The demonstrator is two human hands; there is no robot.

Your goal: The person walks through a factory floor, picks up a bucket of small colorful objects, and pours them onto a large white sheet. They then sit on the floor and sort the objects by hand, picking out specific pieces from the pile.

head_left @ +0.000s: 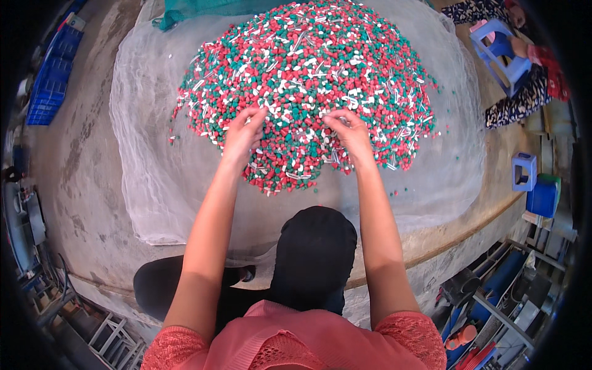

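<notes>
multicoloured pellets (pixel 302 92) are seeming light, hard and slippery, inviting side grips, with left hand (pixel 243 132) and right hand (pixel 351 132) pinching, contents unclear.

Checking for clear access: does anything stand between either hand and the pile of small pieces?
Nothing visible does. The left hand and right hand are both over the near part of the pile; the green sheet lies by its far left side.

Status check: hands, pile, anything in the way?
Left hand, right hand at pile, both curled, grip unclear. Pile loose, mostly red, green and white, on pale mesh. Nothing seen blocking either hand.
</notes>
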